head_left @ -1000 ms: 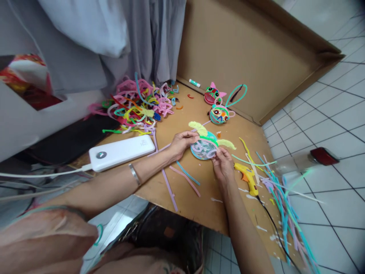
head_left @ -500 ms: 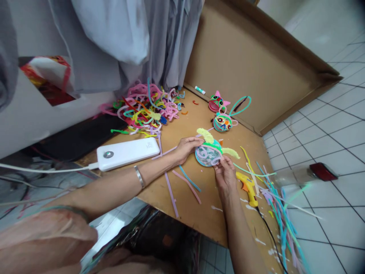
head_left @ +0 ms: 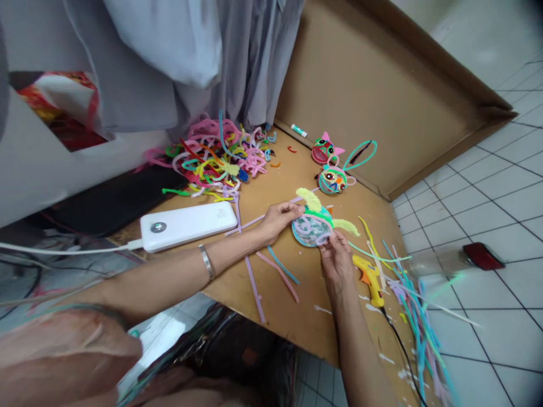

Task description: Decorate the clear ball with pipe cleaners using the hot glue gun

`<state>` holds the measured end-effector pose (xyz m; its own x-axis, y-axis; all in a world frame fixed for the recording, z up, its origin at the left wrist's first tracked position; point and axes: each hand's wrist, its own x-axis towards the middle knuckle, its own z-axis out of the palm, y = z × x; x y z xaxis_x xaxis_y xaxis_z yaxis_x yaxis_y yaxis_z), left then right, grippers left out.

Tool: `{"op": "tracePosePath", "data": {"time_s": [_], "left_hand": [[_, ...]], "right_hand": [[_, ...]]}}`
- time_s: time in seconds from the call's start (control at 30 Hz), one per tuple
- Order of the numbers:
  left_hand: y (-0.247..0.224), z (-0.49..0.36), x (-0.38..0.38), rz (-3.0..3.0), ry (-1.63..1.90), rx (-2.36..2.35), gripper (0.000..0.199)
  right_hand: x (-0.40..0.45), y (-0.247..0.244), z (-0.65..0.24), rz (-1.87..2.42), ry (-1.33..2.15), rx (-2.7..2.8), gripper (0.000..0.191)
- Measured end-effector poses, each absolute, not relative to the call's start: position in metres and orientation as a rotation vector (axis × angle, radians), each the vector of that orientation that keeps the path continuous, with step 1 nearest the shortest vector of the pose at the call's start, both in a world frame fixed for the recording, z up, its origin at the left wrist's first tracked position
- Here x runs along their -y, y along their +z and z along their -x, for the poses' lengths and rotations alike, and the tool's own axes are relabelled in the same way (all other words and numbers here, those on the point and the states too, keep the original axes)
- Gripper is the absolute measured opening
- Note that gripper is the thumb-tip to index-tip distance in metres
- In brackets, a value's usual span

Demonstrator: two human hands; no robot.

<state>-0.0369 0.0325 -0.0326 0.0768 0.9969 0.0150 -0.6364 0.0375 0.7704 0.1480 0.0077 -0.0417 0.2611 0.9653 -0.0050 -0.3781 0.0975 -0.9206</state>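
A round pipe-cleaner craft (head_left: pixel 314 227) with a blue rim, a green band, purple curls and two pale yellow ear-like pieces is held above the wooden board. My left hand (head_left: pixel 279 218) pinches its upper left edge. At its lower right edge, the fingers of my right hand (head_left: pixel 337 257) are closed on it, near a purple curl. Just to the right of my right hand lies a yellow glue gun (head_left: pixel 371 280). Loose purple, pink and blue pipe cleaners (head_left: pixel 278 274) rest on the board below the craft.
Two finished-looking round faces (head_left: pixel 332 180) stand by the cardboard wall (head_left: pixel 373 85), near a glue stick (head_left: pixel 299 130). A tangled pipe-cleaner pile (head_left: pixel 216 155) is at the back left, behind a white power bank (head_left: pixel 189 226). More pipe cleaners (head_left: pixel 422 333) and a black cord lie at right.
The view has shifted slightly. Both hands keep hold of the craft, which looks almost unmoved, tilted very slightly.
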Motion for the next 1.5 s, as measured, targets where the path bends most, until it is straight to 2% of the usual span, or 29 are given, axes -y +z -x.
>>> {"op": "tracePosePath", "data": {"time_s": [0.43, 0.67, 0.93, 1.27, 1.5], "left_hand": [[-0.042, 0.036, -0.04, -0.712, 1.439, -0.75, 0.052], [-0.044, 0.035, -0.041, -0.726, 1.487, -0.792, 0.041], [-0.044, 0.037, -0.039, -0.84, 1.517, -0.848, 0.045], [-0.043, 0.04, -0.041, -0.965, 1.656, -0.997, 0.027], [-0.04, 0.042, -0.041, -1.077, 1.629, -1.029, 0.016]], "right_hand": [[-0.004, -0.04, -0.145, 0.982, 1.158, 0.758, 0.029], [-0.005, -0.037, -0.142, 0.996, 1.162, 0.765, 0.03], [-0.004, -0.035, -0.138, 0.989, 1.179, 0.771, 0.034], [-0.004, -0.037, -0.136, 1.016, 1.157, 0.768, 0.037], [-0.002, -0.037, -0.13, 1.025, 1.088, 0.835, 0.035]]}}
